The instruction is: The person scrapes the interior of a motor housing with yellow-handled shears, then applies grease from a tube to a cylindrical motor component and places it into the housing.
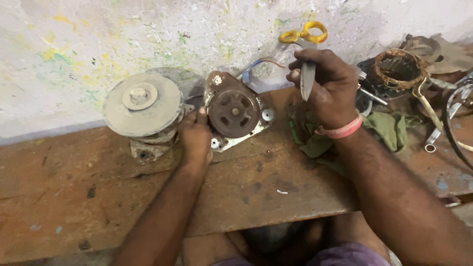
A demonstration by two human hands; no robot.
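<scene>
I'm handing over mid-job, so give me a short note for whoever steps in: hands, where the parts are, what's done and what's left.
Left hand: resting on the edge of the brown motor, which leans against the wall on the wooden bench.
Right hand: grip closed on the yellow-handled scissors, blades pointing down, held above the green cloth.
Grey pulley motor stands left of the brown one. Its red and blue wires stick up behind.
Done: nothing visibly cut or opened.
Left: scissors have not touched the motor or wires.
</scene>
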